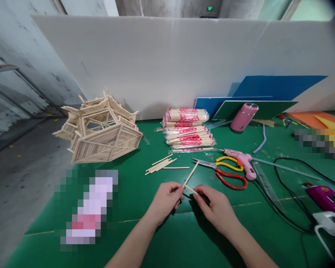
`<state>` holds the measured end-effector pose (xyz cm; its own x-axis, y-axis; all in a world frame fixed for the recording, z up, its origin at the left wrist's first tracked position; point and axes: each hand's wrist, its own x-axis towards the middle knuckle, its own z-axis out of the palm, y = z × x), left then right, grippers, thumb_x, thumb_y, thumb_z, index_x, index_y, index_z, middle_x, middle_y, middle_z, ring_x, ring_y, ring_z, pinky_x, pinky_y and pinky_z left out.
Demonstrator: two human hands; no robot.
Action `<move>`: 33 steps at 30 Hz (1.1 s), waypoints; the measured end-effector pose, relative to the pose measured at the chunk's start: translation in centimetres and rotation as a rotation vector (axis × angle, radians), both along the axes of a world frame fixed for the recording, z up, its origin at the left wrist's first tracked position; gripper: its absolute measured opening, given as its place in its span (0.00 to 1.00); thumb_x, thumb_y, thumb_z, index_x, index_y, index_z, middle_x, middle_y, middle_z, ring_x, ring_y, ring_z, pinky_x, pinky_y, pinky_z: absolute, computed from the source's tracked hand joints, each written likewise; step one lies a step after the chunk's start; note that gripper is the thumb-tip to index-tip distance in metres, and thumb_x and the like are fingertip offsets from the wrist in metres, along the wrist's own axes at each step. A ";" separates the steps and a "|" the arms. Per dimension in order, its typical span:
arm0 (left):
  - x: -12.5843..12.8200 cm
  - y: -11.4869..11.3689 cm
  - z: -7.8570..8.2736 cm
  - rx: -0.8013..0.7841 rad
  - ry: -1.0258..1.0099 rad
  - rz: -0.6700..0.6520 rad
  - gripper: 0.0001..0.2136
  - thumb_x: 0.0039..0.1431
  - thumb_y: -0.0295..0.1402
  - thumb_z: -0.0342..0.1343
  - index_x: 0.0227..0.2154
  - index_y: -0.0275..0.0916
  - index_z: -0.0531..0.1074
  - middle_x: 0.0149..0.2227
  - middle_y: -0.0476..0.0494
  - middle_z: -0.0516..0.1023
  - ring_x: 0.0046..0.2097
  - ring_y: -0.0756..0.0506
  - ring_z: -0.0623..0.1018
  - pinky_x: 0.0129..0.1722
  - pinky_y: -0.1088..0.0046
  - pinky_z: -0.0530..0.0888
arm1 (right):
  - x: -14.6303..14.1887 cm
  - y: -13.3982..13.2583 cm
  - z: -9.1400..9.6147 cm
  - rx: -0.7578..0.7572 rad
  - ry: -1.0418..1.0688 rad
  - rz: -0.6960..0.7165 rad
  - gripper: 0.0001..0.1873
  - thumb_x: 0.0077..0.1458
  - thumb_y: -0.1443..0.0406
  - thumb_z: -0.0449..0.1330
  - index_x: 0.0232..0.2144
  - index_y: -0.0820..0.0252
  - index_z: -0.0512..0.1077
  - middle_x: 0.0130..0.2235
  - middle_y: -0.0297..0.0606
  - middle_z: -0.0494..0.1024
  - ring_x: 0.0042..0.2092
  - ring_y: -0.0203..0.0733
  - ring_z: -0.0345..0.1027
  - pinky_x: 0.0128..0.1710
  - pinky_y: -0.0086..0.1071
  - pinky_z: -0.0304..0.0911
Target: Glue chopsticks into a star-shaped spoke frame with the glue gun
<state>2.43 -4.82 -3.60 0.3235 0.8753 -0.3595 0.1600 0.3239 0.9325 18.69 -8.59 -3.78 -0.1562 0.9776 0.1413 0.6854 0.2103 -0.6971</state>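
My left hand pinches the lower end of a thin wooden stick, which slants up to the right. Between thumb and fingers, my right hand grips a second wooden stick. The two sticks meet at an angle by my left fingertips; whether they are joined I cannot tell. Several loose sticks lie on the table beyond my left hand. Scissors with one yellow and one red handle rest just past my right hand, beside a pink glue gun.
A stick-built model stands at the left. Plastic-wrapped stick bundles lie at the back, near a tilted pink bottle. A black cable and a purple power strip are at the right of the green table.
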 end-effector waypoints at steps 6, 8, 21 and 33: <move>0.5 -0.2 0.0 0.277 0.284 0.037 0.08 0.47 0.33 0.50 0.27 0.35 0.71 0.21 0.49 0.69 0.21 0.52 0.65 0.21 0.78 0.61 | -0.1 0.1 -0.7 0.029 0.012 -0.031 0.09 0.54 0.65 0.48 0.32 0.59 0.68 0.30 0.37 0.73 0.32 0.39 0.65 0.30 0.29 0.60; 0.7 -0.1 -0.2 0.355 0.353 0.063 0.06 0.45 0.30 0.50 0.25 0.35 0.71 0.22 0.49 0.69 0.22 0.52 0.65 0.22 0.77 0.61 | -0.2 0.1 -1.0 0.047 0.023 -0.038 0.09 0.54 0.65 0.48 0.32 0.59 0.68 0.30 0.37 0.72 0.32 0.39 0.65 0.30 0.29 0.59; 1.1 -0.8 -0.9 0.681 0.744 -0.053 0.11 0.53 0.28 0.43 0.22 0.37 0.69 0.26 0.45 0.65 0.30 0.49 0.67 0.29 0.75 0.63 | -0.5 0.2 -2.0 0.133 -0.065 -0.076 0.09 0.53 0.66 0.50 0.31 0.58 0.70 0.29 0.37 0.68 0.33 0.39 0.61 0.32 0.31 0.56; 0.9 -1.1 -1.6 0.755 0.860 -0.113 0.08 0.53 0.27 0.43 0.25 0.36 0.67 0.29 0.43 0.66 0.34 0.47 0.67 0.33 0.72 0.64 | -0.4 0.3 -2.3 0.116 -0.162 -0.093 0.08 0.51 0.65 0.53 0.33 0.58 0.69 0.31 0.37 0.69 0.34 0.40 0.60 0.33 0.32 0.52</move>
<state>3.36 -5.92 -5.23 0.3159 0.9430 0.1046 0.8299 -0.3281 0.4513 18.28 -8.24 -6.03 -0.0959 0.9674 0.2344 0.8065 0.2135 -0.5514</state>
